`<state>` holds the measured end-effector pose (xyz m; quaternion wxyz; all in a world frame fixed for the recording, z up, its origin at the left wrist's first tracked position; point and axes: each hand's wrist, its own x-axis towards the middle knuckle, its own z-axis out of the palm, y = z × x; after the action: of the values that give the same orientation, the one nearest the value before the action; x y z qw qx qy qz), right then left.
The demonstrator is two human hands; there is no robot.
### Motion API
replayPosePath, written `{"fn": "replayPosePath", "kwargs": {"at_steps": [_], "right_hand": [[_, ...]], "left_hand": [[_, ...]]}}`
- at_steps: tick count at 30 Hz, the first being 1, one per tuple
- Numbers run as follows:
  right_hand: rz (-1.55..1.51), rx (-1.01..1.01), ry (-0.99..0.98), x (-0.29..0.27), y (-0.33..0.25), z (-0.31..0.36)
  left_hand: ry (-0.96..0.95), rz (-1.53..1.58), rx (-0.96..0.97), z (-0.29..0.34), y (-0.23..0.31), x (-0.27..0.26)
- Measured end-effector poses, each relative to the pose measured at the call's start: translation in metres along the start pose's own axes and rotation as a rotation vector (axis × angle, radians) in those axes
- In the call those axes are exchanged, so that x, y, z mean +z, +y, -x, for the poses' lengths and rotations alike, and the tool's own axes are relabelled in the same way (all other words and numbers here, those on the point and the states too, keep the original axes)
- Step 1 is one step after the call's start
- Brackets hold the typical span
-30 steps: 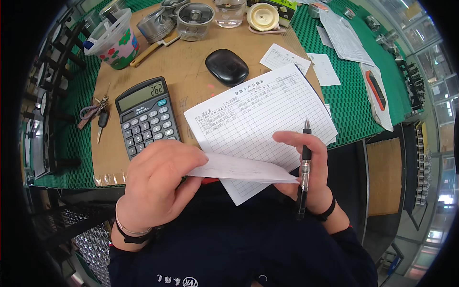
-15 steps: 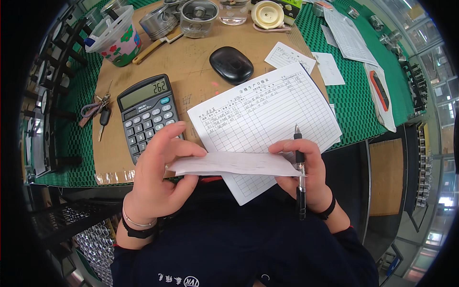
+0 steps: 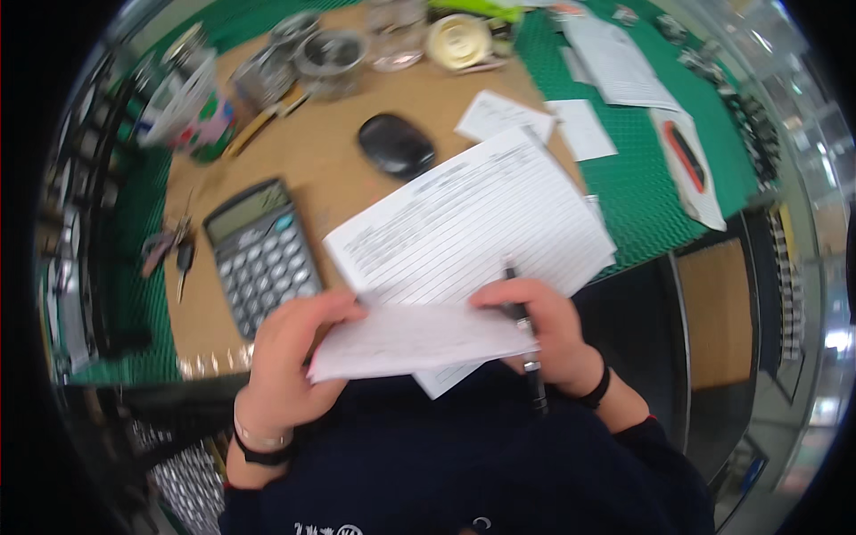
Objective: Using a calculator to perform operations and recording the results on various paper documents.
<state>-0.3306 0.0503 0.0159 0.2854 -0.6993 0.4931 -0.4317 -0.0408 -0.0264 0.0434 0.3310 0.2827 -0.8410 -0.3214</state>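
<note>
Because the white oblong paper (image 3: 415, 341) is presumably light and easily creased, support it near its ends, where the left hand (image 3: 292, 361) and right hand (image 3: 555, 337) pinch it above the white ruled form (image 3: 477, 223).

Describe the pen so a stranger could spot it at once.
Find the large lined sheet on the brown board. Over its lower right edge is the right hand, holding the pen. It is a slim, mostly dark rod, unlike the wide white paper beside it.
</note>
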Motion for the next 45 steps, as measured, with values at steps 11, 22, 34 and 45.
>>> {"fn": "replayPosePath", "kwargs": {"at_steps": [11,22,34,45], "right_hand": [[0.241,-0.032,0.287,-0.096,0.019,-0.012],[0.641,0.743,0.478,-0.376,0.179,0.003],[0.642,0.630,0.319,-0.336,0.116,0.031],[0.586,0.601,0.391,-0.326,0.109,0.036]], "left_hand": [[0.175,-0.223,-0.067,0.012,-0.003,0.025],[0.131,-0.517,0.073,0.018,-0.007,0.037],[0.101,-0.725,-0.006,0.016,-0.009,0.044],[0.296,-0.708,0.179,-0.001,0.002,0.054]]}}
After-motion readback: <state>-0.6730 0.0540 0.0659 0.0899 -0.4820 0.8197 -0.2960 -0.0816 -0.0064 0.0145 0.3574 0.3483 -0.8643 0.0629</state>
